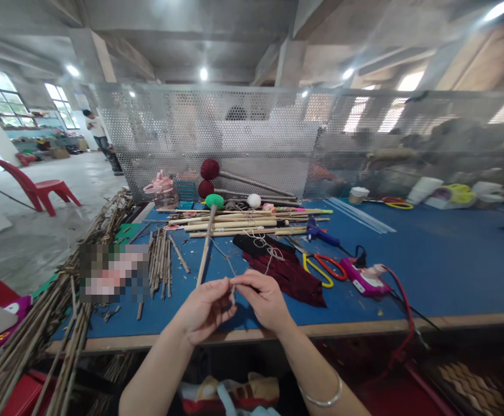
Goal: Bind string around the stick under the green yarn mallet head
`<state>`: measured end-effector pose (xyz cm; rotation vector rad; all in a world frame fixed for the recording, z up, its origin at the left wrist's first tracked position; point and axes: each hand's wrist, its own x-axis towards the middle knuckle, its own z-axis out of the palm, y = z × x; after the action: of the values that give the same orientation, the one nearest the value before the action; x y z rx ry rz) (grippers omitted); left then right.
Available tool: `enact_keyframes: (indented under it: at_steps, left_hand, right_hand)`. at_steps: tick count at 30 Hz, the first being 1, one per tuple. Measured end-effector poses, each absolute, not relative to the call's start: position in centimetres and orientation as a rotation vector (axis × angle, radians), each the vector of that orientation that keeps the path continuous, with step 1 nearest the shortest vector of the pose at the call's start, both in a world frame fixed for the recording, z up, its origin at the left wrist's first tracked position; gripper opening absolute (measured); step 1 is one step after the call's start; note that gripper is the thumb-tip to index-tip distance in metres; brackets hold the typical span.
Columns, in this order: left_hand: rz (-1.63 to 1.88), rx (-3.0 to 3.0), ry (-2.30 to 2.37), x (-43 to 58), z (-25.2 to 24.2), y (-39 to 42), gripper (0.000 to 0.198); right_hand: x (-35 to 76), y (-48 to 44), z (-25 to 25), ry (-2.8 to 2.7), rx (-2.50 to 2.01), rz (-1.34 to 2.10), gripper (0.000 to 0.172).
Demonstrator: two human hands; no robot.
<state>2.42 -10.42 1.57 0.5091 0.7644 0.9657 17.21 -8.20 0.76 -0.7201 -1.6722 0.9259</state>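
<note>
My left hand (pixel 204 310) and my right hand (pixel 264 299) meet above the near edge of the blue table (pixel 429 266). Both pinch a thin pale string (pixel 233 293) between their fingertips. The string runs up and back toward a loose coil (pixel 263 244) lying on a dark red cloth (pixel 293 276). A stick with a green ball end (pixel 208 234) lies just behind my left hand. A silver bangle (pixel 321 398) circles my right wrist.
Yellow-and-red scissors (pixel 323 268), a pink glue gun (pixel 364 280) with a red cord and a blue glue gun (pixel 319 232) lie at right. Long bamboo sticks (pixel 243 222), short twigs (pixel 160 263), dark red ball-ended sticks (pixel 210 169) and a perforated metal screen (pixel 278 138) stand behind. Cane bundles (pixel 39 329) overhang the left edge.
</note>
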Motion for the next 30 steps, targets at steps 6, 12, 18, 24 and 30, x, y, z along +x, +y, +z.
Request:
enact_keyframes:
  at_steps: [6,12,18,24,30]
  left_hand:
    - [1.066,0.677,0.745,2.8,1.5,-10.4,0.024]
    - [1.099,1.229,1.123,2.1,1.8,-10.4,0.028]
    - [1.203,1.331,1.185,2.5,2.7,-11.1,0.027]
    - [1.094,0.849,0.937,2.8,1.5,-10.7,0.027]
    - [1.044,1.010,0.982,2.5,1.5,-10.3,0.024]
  right_hand:
    - [17.7,-8.1,1.5,-1.806,-0.676,0.699,0.014]
    - [17.8,-8.3,1.8,-1.815,-0.836,0.671,0.016]
    - [17.7,-8.5,1.3,-1.845,-0.826,0.537,0.015]
    - [17.7,-8.7,0.8,-1.850,-0.741,0.354,0.015]
    - [18.3,-8.4,1.3,-1.993,-0.775,0.376,0.014]
